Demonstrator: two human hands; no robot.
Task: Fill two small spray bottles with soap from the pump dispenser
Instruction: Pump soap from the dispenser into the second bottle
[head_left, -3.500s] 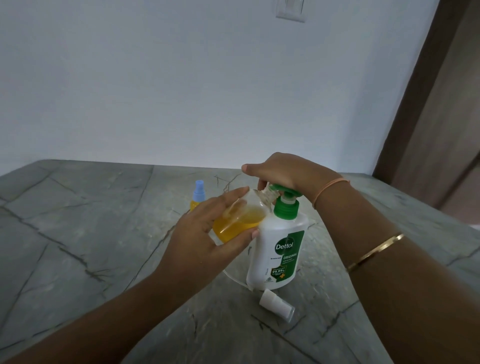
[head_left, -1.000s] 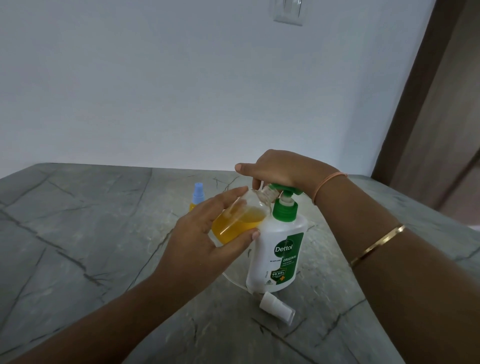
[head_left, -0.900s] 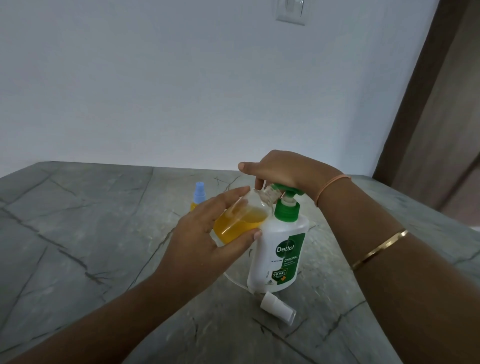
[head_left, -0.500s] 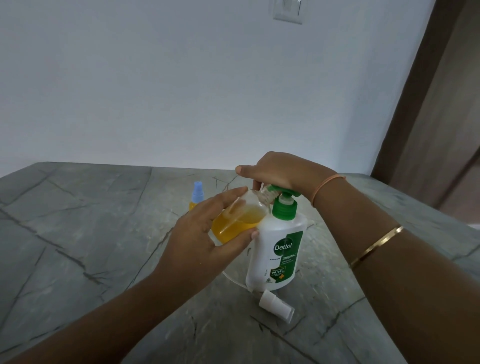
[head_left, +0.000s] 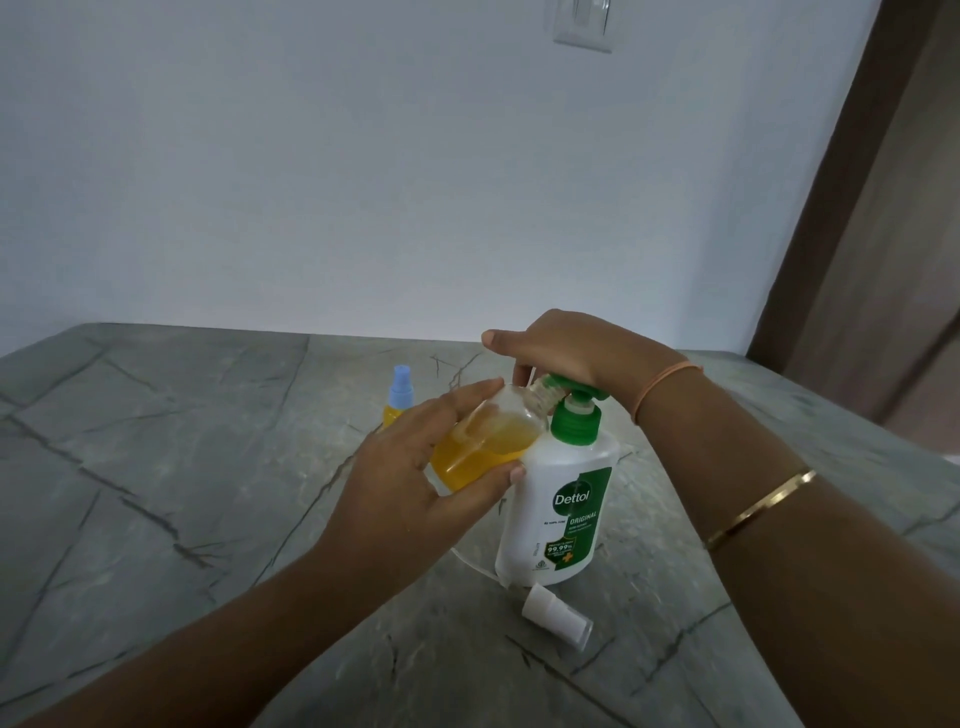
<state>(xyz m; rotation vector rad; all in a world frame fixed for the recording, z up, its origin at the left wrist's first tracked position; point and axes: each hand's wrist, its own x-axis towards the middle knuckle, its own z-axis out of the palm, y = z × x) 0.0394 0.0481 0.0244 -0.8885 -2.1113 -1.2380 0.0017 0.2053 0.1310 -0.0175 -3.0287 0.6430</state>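
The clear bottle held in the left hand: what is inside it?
Yellow-orange soap fills the lower part of the tilted clear bottle; the part near its neck looks empty. The left hand covers its base, so the liquid there is hidden.

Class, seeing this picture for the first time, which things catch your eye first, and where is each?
The white pump dispenser with a green pump head stands on the grey stone table, the right hand resting on its pump. At its spout the left hand holds a tilted clear small bottle partly full of orange-yellow soap. A white spray cap lies in front of the dispenser; a blue-topped small bottle stands behind the left hand.
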